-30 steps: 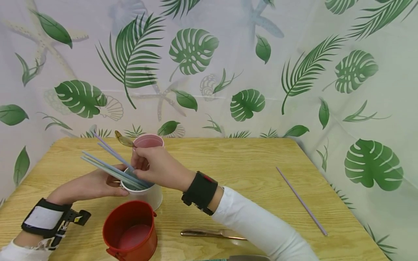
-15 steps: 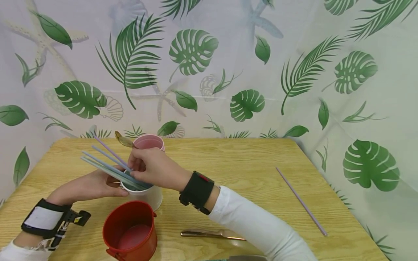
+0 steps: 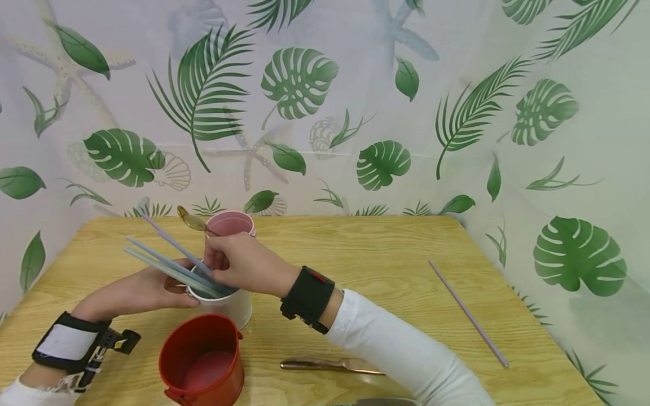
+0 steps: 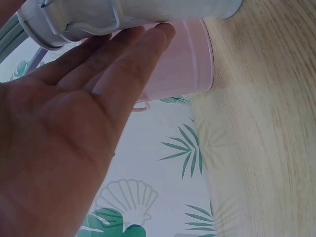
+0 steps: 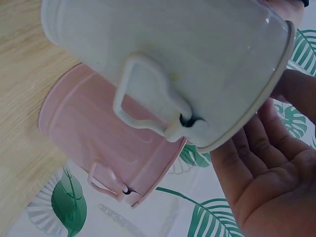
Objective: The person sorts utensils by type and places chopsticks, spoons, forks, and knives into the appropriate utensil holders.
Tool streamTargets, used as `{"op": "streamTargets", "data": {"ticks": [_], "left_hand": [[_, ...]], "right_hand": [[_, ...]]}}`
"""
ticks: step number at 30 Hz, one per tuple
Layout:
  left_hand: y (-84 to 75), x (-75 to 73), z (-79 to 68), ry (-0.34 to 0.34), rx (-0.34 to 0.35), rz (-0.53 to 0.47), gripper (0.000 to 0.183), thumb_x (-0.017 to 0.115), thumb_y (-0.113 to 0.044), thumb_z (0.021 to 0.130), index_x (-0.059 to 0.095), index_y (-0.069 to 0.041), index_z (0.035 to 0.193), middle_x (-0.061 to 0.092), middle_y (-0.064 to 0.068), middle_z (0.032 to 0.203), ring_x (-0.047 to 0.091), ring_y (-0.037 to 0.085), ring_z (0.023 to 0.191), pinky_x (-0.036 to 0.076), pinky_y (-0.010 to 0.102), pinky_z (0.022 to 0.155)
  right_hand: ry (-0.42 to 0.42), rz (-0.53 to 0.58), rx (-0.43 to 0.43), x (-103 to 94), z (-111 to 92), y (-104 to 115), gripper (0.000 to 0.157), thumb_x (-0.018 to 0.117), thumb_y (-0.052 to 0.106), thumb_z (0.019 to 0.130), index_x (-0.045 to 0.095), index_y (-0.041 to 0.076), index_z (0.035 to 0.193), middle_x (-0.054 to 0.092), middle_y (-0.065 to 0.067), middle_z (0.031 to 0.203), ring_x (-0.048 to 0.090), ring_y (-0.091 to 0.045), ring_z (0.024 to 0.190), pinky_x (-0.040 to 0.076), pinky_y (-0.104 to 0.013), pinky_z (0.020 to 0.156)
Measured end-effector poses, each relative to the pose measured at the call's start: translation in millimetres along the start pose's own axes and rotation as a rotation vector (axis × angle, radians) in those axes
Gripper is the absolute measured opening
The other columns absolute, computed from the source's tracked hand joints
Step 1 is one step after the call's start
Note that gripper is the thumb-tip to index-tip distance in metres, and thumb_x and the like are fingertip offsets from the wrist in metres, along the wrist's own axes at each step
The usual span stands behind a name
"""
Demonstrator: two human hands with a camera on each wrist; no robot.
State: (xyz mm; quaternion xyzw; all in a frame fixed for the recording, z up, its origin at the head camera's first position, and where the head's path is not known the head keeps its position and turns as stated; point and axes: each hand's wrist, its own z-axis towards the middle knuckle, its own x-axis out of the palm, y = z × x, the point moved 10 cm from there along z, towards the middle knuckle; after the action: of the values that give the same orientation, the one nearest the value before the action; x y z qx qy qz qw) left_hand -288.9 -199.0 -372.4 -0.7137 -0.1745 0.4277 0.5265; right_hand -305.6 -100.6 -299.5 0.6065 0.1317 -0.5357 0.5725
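Observation:
A small white bucket [image 3: 231, 310] holds several blue, green and purple straws [image 3: 162, 265] leaning left over its rim. My left hand [image 3: 134, 290] grips its left side, thumb near the rim; the left wrist view shows the other fingers against the wall. Over the mouth, my right hand [image 3: 249, 262] has curled fingers and pinches straws near the rim, one of them a purple-blue straw [image 3: 175, 242]. The fingertips are partly hidden. In the right wrist view, the right hand [image 5: 276, 182] lies by the rim of the white bucket [image 5: 207, 64].
Behind stands a pink bucket [image 3: 231, 223] with a gold-brown spoon [image 3: 192, 219] sticking out. An upright red bucket [image 3: 231, 375] is in front. A copper-coloured knife [image 3: 315, 364] lies near the right forearm, another blade [image 3: 386, 402] at the bottom edge. A purple straw [image 3: 469, 316] lies at right.
My right hand shifts left, then slightly back right. The upper purple and blue straws swing apart and then line up again. The left hand keeps its place on the white bucket.

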Motion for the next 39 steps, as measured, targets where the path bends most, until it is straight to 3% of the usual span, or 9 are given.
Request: {"op": "streamTargets", "data": {"ticks": [23, 39], "left_hand": [[5.1, 3.0, -0.1, -0.004, -0.02, -0.005, 0.071, 0.075, -0.014, 0.096, 0.036, 0.012, 0.15, 0.058, 0.028, 0.139, 0.063, 0.041, 0.123, 0.059, 0.037, 0.094], [5.7, 3.6, 0.6, -0.019, -0.018, -0.013, 0.073, 0.076, -0.013, 0.095, 0.035, 0.013, 0.15, 0.056, 0.03, 0.14, 0.063, 0.043, 0.122, 0.06, 0.036, 0.09]], "right_hand": [[-0.046, 0.038, 0.021, -8.1, -12, -1, 0.007, 0.074, 0.003, 0.093, 0.071, 0.006, 0.098, 0.07, -0.002, 0.088, 0.062, -0.005, 0.079, 0.052, -0.011, 0.076], [-0.163, 0.106, 0.049, -51.1, -62, -2, 0.009, 0.075, 0.006, 0.094, 0.075, 0.004, 0.103, 0.071, -0.001, 0.092, 0.062, -0.006, 0.082, 0.056, -0.021, 0.076]]}}
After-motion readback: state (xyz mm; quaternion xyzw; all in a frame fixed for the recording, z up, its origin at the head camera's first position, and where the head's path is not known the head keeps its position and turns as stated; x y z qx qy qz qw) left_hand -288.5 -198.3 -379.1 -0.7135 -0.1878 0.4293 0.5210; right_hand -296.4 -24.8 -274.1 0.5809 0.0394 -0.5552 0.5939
